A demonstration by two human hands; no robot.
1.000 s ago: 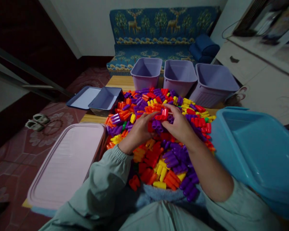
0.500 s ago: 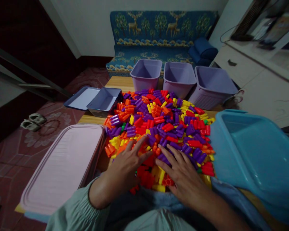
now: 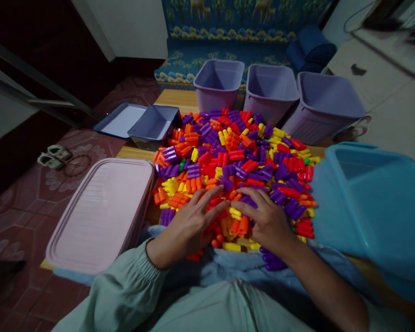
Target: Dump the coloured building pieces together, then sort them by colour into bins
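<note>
Lying flat on the near side of the heap of plastic building blocks (image 3: 235,152), the left hand (image 3: 190,221) has its fingers spread wide and grips nothing. The right hand (image 3: 266,216) rests just beside it, fingers loosely bent over orange and yellow pieces, and closes on no block that can be seen. The heap fills the middle of the wooden table (image 3: 173,97). The pieces look small, smooth and loosely stacked, so working through them probably goes best with low palms and light pressure; a hard push would likely send them skidding. The heap is hemmed in on most sides. A pink lidded box (image 3: 100,212) touches it on the left and a blue tub (image 3: 373,207) on the right, with three lilac bins (image 3: 271,87) at the far edge and a grey box (image 3: 154,124) at the far left. On the near side a purple block (image 3: 275,263) lies on the blue cloth (image 3: 228,267), where pieces could slip toward the lap. Free room is mostly above the heap, plus bare wood near the grey box.
</note>
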